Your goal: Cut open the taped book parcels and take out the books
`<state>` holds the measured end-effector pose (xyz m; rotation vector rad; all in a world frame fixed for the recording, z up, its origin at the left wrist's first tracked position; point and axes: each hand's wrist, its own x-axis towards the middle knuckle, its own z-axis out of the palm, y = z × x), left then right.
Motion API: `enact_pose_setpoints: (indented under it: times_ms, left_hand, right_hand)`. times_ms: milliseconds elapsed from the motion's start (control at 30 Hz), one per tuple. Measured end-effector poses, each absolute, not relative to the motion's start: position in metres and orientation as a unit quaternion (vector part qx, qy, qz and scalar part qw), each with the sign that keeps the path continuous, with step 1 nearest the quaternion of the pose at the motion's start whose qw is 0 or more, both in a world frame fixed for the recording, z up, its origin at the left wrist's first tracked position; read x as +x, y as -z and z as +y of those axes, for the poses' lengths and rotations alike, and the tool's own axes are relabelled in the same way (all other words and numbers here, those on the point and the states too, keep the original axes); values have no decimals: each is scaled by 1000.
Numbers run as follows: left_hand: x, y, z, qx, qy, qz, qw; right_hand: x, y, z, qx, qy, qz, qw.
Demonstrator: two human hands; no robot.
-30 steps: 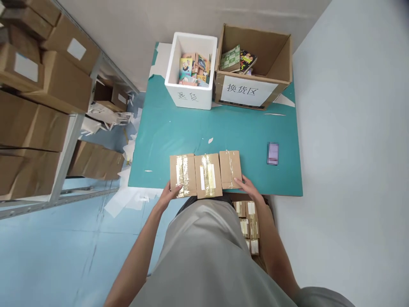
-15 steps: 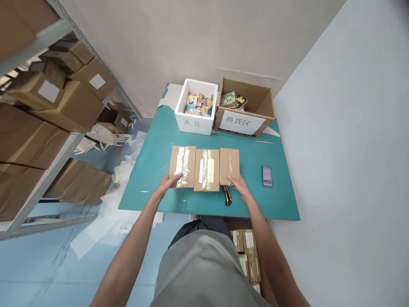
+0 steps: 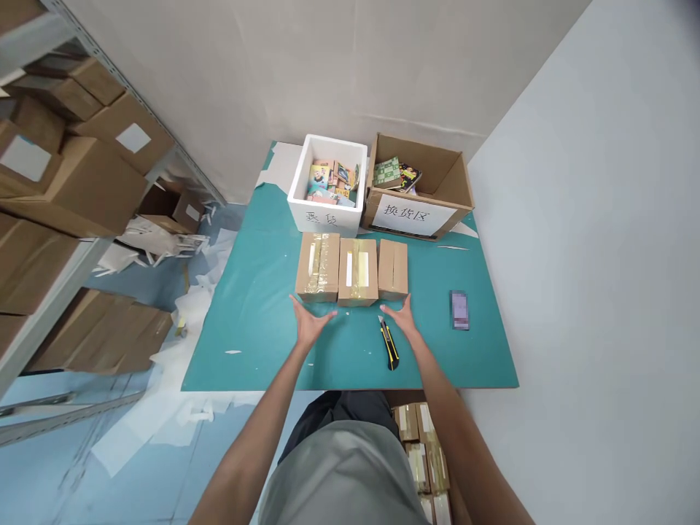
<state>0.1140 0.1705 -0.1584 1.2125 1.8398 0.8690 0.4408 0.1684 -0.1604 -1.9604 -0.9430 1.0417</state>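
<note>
The three cardboard boxes (image 3: pixel 357 281) have moved back on the green surface (image 3: pixel 246 292), near the white bin (image 3: pixel 345 220), while the left hand (image 3: pixel 309 325) and the right hand (image 3: pixel 403 319) hover before them, fingers spread, so setting-down seems finished and the next move probably calls for the cutter (image 3: pixel 389 345).

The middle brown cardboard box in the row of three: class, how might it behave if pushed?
The middle box likely feels stiff: its edges look straight and its top taped. Resting flat on the green table, it would probably slide, not roll.
</note>
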Motion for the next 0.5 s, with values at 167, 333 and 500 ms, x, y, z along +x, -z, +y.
enact_pose_setpoints:
  times_ms: [167,333,500]
  left_hand:
    - [89,201,162,501,-274,753,327]
    - [68,223,182,534,-228,766,277]
    - [66,240,174,533,-185,788,245]
  right_hand:
    - [479,189,167,-796,-328,-423,284]
    - [486,225,179,-820,-229,-492,181]
    - [470,257,169,-834,-126,-522,124]
